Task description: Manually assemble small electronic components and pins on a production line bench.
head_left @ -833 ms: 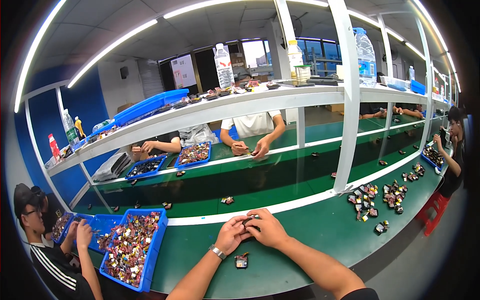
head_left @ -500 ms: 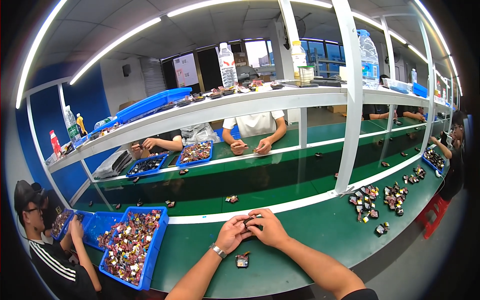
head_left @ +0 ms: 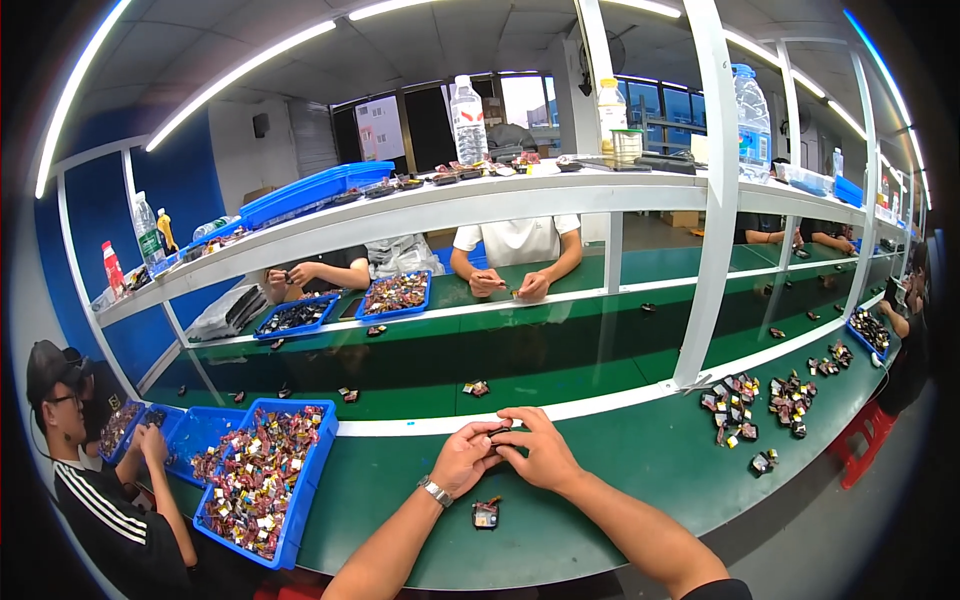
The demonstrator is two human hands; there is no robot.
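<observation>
One small dark part (head_left: 499,432), fingertip-pinched

Green table (head_left: 620,470): blue bin (head_left: 262,478) of small parts at left, one small dark part (head_left: 486,514) centred, loose parts (head_left: 765,400) heaped at right.

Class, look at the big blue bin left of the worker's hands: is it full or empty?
Nearly full. The blue bin is heaped with small mixed-colour parts almost up to its rim, covering its floor.
</observation>
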